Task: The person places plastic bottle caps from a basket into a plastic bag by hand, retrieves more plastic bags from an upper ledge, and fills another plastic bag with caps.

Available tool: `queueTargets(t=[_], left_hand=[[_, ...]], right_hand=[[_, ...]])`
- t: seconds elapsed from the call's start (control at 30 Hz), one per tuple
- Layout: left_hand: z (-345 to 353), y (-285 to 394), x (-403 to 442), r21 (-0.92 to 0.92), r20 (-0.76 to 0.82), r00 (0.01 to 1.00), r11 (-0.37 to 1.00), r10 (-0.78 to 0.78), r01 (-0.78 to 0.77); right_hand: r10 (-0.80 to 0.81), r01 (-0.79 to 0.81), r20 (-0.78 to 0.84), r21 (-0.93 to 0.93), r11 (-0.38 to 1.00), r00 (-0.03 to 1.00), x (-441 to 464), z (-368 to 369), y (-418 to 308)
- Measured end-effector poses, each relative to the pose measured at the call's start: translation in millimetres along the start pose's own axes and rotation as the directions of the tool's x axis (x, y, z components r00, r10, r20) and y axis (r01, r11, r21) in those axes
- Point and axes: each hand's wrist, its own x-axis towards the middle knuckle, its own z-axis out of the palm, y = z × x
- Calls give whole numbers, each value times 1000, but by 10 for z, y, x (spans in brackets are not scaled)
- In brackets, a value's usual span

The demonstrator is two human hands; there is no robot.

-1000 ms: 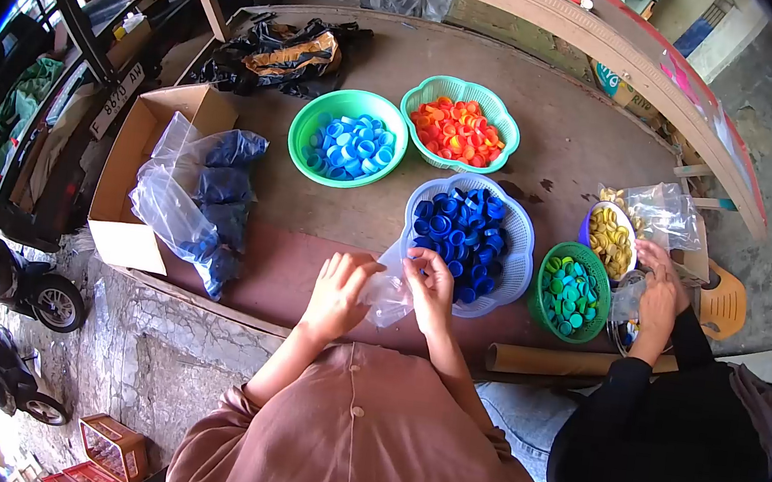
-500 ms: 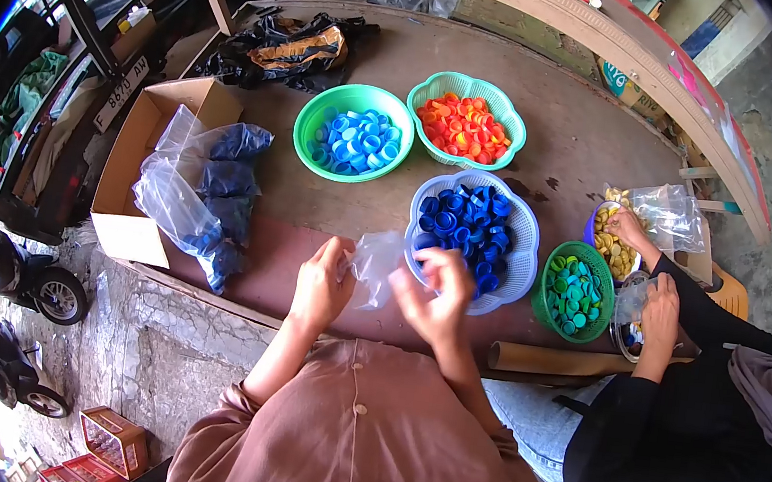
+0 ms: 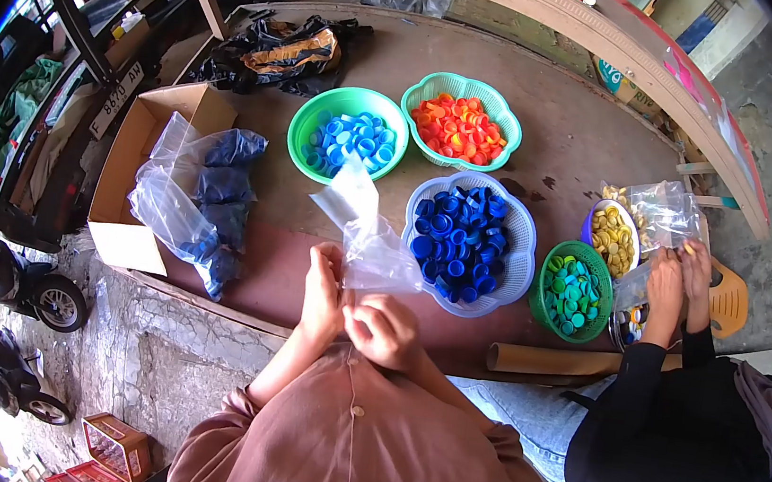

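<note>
A clear plastic bag (image 3: 369,239) stands up from my hands above the near edge of the table. My left hand (image 3: 323,293) pinches its lower left side. My right hand (image 3: 383,329), fingers curled, grips the bottom edge of the bag close beside the left. Just beyond the bag, to the right, is a pale blue basket (image 3: 525,257) of dark blue bottle caps (image 3: 462,240). Behind the bag's top sits a green basin (image 3: 297,140) with light blue caps (image 3: 352,142). The fingertips of my right hand are partly hidden.
A cardboard box (image 3: 121,182) with bagged dark blue caps (image 3: 226,185) stands left. Orange caps (image 3: 461,128) fill a mint basket (image 3: 515,127). Green caps (image 3: 573,291) lie in a green basket (image 3: 545,311). At right, a co-worker's hands (image 3: 677,279) handle a clear bag near yellow caps (image 3: 612,236).
The bag has swung upright and opened out taller. My right hand has come down and left to the bag's bottom edge. The co-worker's hands have come together.
</note>
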Motion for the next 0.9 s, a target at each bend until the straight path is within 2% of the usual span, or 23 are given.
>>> queueTargets(t=[0.03,0.07,0.1,0.17,0.2,0.27,0.43,0.47,0.5,0.53,0.63,0.67,0.7,0.77,0.83,0.9], left_hand=[[29,4,-19,-126,6,999,992,-31,32],[28,15,-30,-139,12,1000,990,12,-10],[52,35,7,-134,-37,996,988,79,-83],[81,-89,-16,-204,-57,997,977,58,-68],[82,-31,-12,-163,-25,996,983,85,-88],[99,-24,-49,-64,23,987,986,157,-155],[92,-176,-131,-53,70,994,995,84,-80],[62,-212,-111,203,148,976,961,158,-187],[68,-192,-78,432,238,948,851,213,-300],[66,-119,-78,400,264,957,889,123,-224],[122,-59,-105,287,220,969,942,115,-177],[128,-20,-119,269,255,967,958,29,-100],[142,-22,-145,264,266,964,959,29,-102],[158,-43,-203,207,263,964,974,39,-96],[140,-43,-208,222,261,963,967,61,-121],[93,-13,-185,321,213,929,877,302,-358]], right_hand=[[33,-34,21,31,999,999,16,29,-35],[115,-117,18,121,986,993,-6,40,7],[122,-125,48,72,990,991,-2,-5,41],[140,-144,124,28,989,982,-48,-29,81],[139,-144,122,29,989,983,-50,-13,98],[172,-151,156,-135,979,973,-75,6,131],[308,-264,238,-202,943,921,-130,27,202],[371,-345,180,-160,925,911,-92,9,198],[431,-419,123,-115,901,894,-40,-13,192],[385,-376,123,-94,922,915,-70,-3,220],[312,-312,13,4,950,950,-82,89,170],[382,-373,-38,154,915,923,-67,109,180],[390,-380,-44,148,913,920,-61,114,154],[467,-432,-47,310,847,883,-27,115,106],[439,-408,-69,261,875,896,-32,104,125],[388,-389,43,174,905,921,-21,47,170]])
